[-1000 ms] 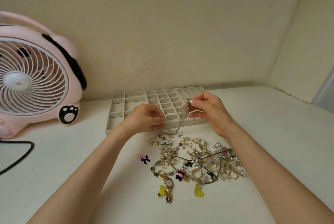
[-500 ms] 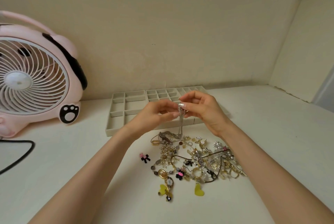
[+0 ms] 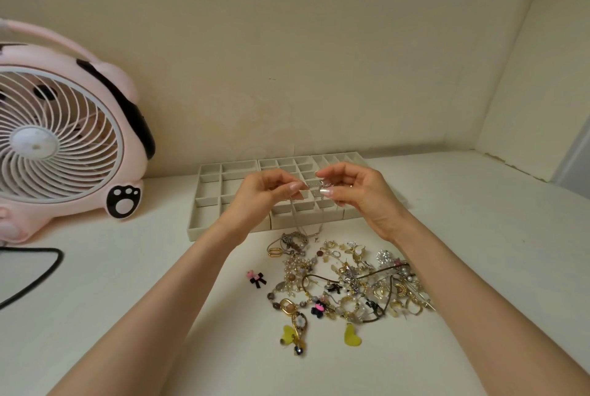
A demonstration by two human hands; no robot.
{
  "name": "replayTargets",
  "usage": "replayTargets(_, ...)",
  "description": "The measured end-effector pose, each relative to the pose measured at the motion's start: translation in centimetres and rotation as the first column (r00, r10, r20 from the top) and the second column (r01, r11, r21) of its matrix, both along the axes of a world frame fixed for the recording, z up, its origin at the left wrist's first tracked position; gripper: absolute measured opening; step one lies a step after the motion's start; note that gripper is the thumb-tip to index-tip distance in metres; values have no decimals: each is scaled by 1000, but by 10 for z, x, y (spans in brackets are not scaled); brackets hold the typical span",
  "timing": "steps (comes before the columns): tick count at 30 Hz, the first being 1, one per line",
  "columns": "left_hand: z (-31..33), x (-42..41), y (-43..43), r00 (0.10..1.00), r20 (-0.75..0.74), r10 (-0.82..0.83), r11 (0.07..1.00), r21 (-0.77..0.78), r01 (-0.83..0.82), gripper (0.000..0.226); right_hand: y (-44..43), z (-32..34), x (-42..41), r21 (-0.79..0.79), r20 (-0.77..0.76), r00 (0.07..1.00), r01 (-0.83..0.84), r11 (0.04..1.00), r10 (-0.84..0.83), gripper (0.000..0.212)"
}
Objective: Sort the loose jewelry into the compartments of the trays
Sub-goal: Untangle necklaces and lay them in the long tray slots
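Observation:
A thin silver chain necklace [image 3: 309,222] hangs between both hands above the front of the grey compartment trays [image 3: 204,204]. My left hand [image 3: 265,196] pinches one part of the chain, and my right hand [image 3: 357,192] pinches its upper end between thumb and fingers. The chain's loop dangles down almost to the tabletop. A heap of loose jewelry [image 3: 344,284] lies on the white table below the hands: gold rings, pearls, beads, a brown cord. A pink-and-black bow charm [image 3: 256,279] lies apart at the heap's left. Two yellow heart pieces [image 3: 351,334] sit at the heap's front.
A pink fan [image 3: 60,137] with a paw print stands at the left, its black cable [image 3: 38,271] looping over the table. Walls close the back and right sides.
My hands came together around the chain, then drew slightly apart again, gathering it up. The chain now hangs in a shorter loop, and both hands sit a little higher over the trays.

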State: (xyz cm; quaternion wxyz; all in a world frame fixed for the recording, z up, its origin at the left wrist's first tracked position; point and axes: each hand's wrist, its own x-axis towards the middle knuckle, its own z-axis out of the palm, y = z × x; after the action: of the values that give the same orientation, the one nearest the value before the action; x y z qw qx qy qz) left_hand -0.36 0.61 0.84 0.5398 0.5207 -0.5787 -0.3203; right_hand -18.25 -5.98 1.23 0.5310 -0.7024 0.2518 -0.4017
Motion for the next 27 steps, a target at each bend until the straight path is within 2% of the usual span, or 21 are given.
replayTargets(3,2,0,1,1000,2,4,1000,-21,-4,10,-3,-2,-1,-7,-31,999,16,1000,-16,32)
replayTargets(9,7,-4,3,980,-187,-70,997,-2,71,12,-4,-3,-1,83,-12,999,-45,996,46,32)
replayTargets(16,22,-5,5,991,-125,-46,998,23,50,22,1,1,1,59,-15,996,-82,995,83,27)
replayTargets(20,35,-3,3,988,-121,-95,995,-9,94,20,3,-1,4,82,-19,995,-98,992,100,25)
replayTargets(23,45,-7,1,963,-203,-178,983,-70,167,22,4,-1,7,97,-6,996,-88,991,89,22)
replayTargets(27,57,-11,-2,936,-290,-198,976,-150,160,27,5,-3,9,120,25,997,-81,989,78,18)
